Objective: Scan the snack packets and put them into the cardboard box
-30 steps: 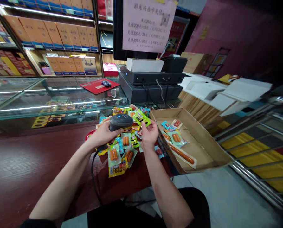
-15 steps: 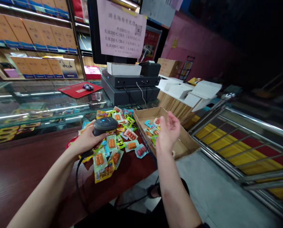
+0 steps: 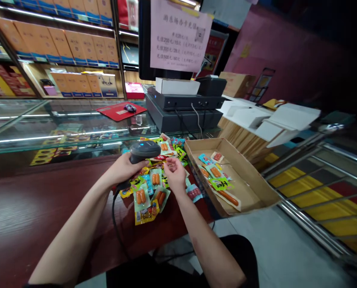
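My left hand (image 3: 124,170) is wrapped round the handle of a black barcode scanner (image 3: 144,149), whose cable runs down over the table edge. Under and around it lies a heap of small wrapped sausage snacks (image 3: 156,178) in clear, yellow, green and blue packets. Over the right part of that heap is my right hand (image 3: 176,174), fingers loosely curled and apart from the thumb, with no packet visible in it. To its right, a shallow cardboard box (image 3: 247,182) holds several packets, among them a green packet (image 3: 221,184) and a long single sausage (image 3: 230,198).
Behind the heap stands a glass counter (image 3: 76,140) with a red mat (image 3: 120,112) and a mouse (image 3: 130,108). A monitor with a pink notice (image 3: 178,40) rises above a black cash drawer (image 3: 184,120). White open cartons (image 3: 286,124) and a metal railing (image 3: 310,224) are at right.
My right hand has moved left from over the cardboard box to the heap, uncovering the packets in the box. The view has turned left. The scanner stays in my left hand.
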A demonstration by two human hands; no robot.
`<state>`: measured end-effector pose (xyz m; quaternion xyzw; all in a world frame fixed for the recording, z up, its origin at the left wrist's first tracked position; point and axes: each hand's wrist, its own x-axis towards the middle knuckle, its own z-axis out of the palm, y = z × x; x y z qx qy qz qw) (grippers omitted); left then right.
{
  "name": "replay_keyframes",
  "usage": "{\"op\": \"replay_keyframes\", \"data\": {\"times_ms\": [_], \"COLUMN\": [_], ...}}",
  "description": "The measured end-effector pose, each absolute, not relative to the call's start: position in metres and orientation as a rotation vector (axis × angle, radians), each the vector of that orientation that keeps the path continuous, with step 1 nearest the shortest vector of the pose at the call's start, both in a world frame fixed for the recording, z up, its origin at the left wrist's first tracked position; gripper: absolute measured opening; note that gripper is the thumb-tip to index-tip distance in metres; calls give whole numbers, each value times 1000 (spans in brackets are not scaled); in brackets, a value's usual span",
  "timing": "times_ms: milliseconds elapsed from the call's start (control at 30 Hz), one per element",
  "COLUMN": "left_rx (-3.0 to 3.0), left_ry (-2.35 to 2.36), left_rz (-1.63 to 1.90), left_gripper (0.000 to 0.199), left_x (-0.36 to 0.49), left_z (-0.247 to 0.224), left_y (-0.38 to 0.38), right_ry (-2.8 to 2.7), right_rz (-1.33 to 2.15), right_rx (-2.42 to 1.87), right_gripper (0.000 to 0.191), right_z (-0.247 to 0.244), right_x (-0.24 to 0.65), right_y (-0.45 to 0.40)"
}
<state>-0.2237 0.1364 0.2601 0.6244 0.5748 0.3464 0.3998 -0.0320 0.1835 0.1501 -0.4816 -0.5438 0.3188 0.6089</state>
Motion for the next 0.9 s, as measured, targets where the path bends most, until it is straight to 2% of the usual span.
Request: {"op": "replay_keyframes", "data": {"times_ms": [100,300,367,533,600,700,900], "left_rx": [1567,1564,1578,1561,1542,1532,1559], "left_ry": [1455,1474,1503,1525,1519,1503,1492], "left_rz": [882,884,884,864,861,870,841], "left_gripper": [34,36,36,36,36,34,34], "left_x": [-227,-231,-231,-232,-232,-232,-230], "left_z": [262,263,264,261,258,255,254], "left_y": [136,136,136,139,140,141,142], "right_ry": [-1527,-1975,-2091,-2382,-2442,-2432,-2379], "right_rz": [657,383,353,427,475,501,356], "right_rx": [-1176,-1152,-1119,-1090,-1099,-1116,-966], "right_gripper": [13,14,22,66,75,69,43], "right_z": [138,127,125,125,127,127,130], "right_x": [-39,-40,-37,-28,-27,-26,-26], "right_y": [180,169,167,163,163,164,163]}}
